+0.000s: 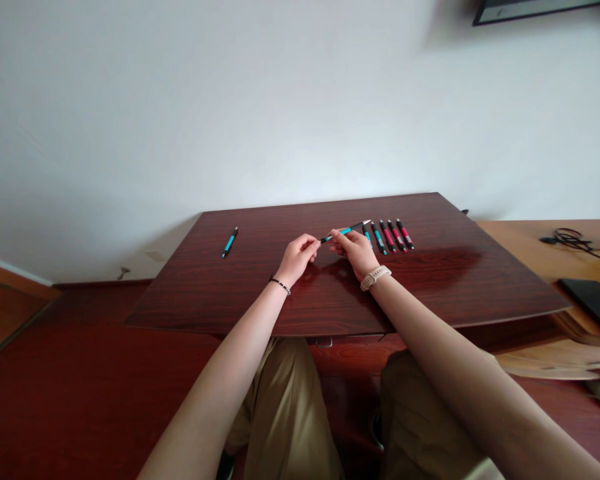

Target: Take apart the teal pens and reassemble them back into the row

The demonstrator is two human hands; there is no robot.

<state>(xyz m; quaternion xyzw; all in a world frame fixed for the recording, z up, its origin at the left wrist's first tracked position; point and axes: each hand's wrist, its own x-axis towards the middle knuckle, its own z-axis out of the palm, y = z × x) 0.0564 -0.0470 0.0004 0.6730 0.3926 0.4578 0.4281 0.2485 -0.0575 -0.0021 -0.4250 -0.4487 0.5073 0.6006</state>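
Head view, looking down over a dark red wooden table (430,280) set against a white wall (230,100).

Both hands are raised just above the tabletop near its middle, sharing one teal pen (344,232). The left hand (296,257) pinches the pen's near, dark end between thumb and fingertips — fingers curled in, a thin dark bracelet (281,285) on the wrist. The right hand (353,250) closes around the teal middle of the barrel; a pale watch strap (375,277) sits on that wrist. The pen lies tilted, its silvery tip pointing up and to the right, clear of the table surface.

Just right of the hands, a row of pens (390,235) lies side by side on the table: two teal ones nearest the hands, then three red ones. All are roughly parallel, close together; whether they touch cannot be told at this size.

Well apart on the left side of the table lies a single teal pen with a dark end (229,241), alone.

At the right edge of view — a lighter wooden surface (525,247) with a coiled black cable (575,240) and a flat black object (593,300). Tan trousers (285,407) show below the table edge.
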